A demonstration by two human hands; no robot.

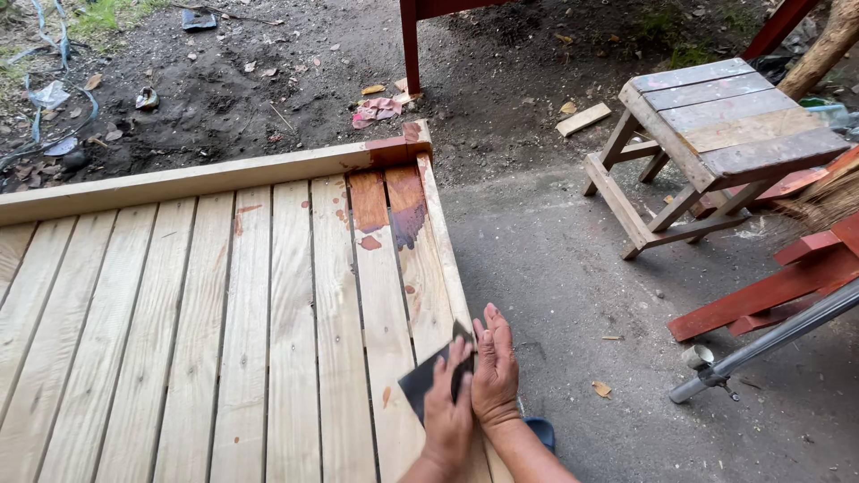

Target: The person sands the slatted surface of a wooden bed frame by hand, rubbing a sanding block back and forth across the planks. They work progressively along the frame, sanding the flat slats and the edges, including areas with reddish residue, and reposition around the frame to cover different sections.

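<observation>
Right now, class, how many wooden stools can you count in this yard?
1. The wooden stool stands on the ground at upper right, beyond the slatted platform. Others could lie outside the view.

1 head camera looks steeply down, close over the slatted wooden platform (224, 313).

sandpaper sheet (429, 380) half hidden, broom (828, 199) cropped
</observation>
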